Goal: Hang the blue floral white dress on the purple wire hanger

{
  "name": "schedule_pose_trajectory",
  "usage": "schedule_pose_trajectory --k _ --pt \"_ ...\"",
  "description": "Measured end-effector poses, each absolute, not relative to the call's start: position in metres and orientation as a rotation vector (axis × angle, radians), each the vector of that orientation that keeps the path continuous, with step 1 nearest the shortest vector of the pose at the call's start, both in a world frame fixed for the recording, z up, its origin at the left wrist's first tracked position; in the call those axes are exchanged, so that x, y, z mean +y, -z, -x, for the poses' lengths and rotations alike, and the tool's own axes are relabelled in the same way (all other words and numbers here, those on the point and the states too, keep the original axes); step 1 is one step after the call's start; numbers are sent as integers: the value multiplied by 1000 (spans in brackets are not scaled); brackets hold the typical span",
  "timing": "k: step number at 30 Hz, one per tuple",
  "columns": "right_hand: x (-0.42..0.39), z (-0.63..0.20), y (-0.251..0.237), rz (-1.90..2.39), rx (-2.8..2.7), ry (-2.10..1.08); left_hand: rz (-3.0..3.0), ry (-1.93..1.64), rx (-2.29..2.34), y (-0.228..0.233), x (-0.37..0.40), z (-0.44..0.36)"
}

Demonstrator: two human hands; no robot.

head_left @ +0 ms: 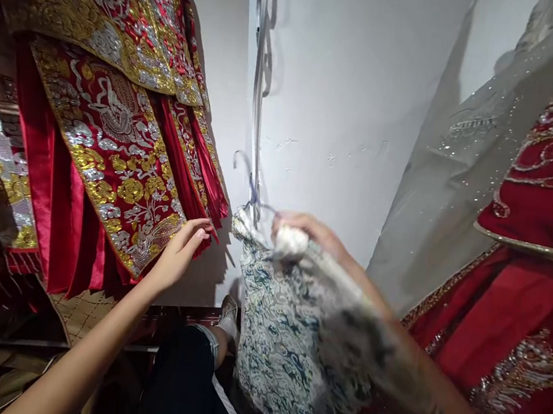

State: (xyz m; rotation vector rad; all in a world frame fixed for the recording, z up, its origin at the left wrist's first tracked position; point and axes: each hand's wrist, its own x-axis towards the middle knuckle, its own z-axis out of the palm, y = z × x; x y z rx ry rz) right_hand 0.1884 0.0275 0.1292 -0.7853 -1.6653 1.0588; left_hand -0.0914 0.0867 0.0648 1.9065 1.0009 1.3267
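Patterned blue-white garment [285,342] hangs gripped in right-hand fingers [304,227]; left-hand fingers [197,234], loosely spread, touch red embroidered robe [121,161].

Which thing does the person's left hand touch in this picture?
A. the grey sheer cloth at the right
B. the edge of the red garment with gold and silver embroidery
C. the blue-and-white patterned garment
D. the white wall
B: the left hand has its fingertips at the lower edge of the red embroidered garment, while the right hand grips the blue-and-white patterned garment on its hanger.
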Motion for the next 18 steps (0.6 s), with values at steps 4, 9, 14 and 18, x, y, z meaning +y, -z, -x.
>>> schedule_pose_trajectory --k 4,9,14,18 --pt "-5 -138 -105 691 -2236 -1008 -1707 -1046 765 -84 46 65" --pt "4 -131 -80 555 -2300 -281 -1910 -946 867 -87 0 65" --pt "50 -198 -73 833 -2008 -488 -2166 -888 913 -98 -15 92" --pt "46 -221 -61 915 -1936 -1381 -2243 -1192 1077 -106 20 99"
